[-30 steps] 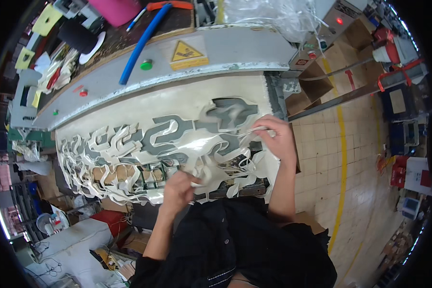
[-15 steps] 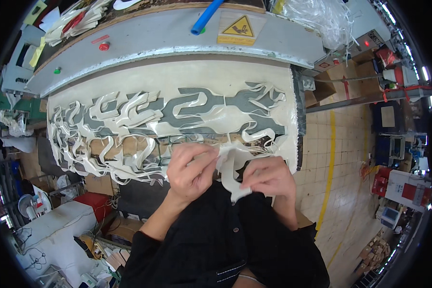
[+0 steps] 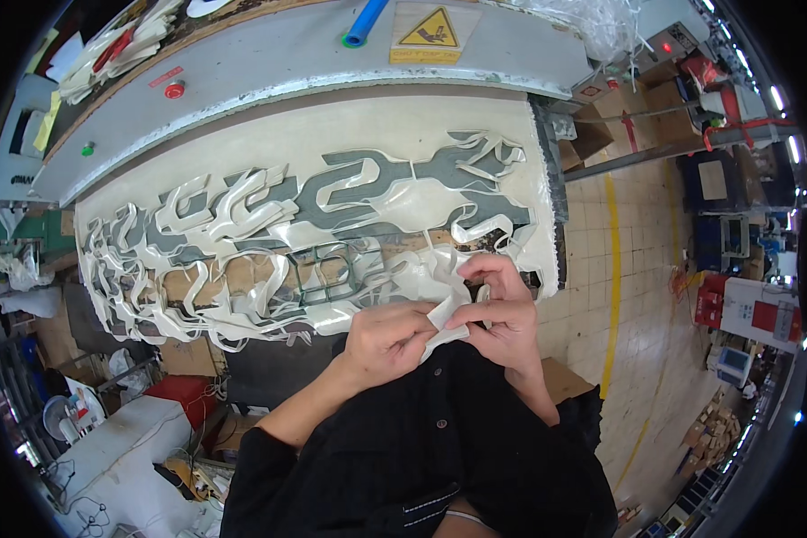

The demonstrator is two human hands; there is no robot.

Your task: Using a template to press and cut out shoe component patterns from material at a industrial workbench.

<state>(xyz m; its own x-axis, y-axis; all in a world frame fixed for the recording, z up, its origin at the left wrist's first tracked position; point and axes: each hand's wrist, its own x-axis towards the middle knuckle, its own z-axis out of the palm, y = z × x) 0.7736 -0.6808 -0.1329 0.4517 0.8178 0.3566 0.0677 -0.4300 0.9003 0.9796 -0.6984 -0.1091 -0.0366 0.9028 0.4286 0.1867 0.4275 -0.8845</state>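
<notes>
Close to my body, both hands hold a cut piece of glossy white sheet material (image 3: 445, 309). My left hand (image 3: 390, 341) pinches its left side, thumb and fingers pressed together. My right hand (image 3: 502, 314) grips the other side between thumb and curled fingers, partly covering it. Beyond them, curved white offcuts and thin strips (image 3: 412, 204) lie tangled over dark grey cut-out areas of the sheet. A dark green frame-like tool, perhaps a cutting die (image 3: 339, 285), rests among the scraps left of my hands.
A grey machine beam (image 3: 278, 76) spans the far side, with a red button (image 3: 174, 89), a yellow warning sign (image 3: 429, 31) and a blue tube (image 3: 365, 22). Clear plastic wrap (image 3: 592, 22) lies at its right end. Tiled floor with a yellow line (image 3: 613, 269) is to the right.
My left hand has moved right and nearer my body, uncovering the green frame. Both hands are closer together, and the white piece is more folded between them. The view has shifted slightly.
</notes>
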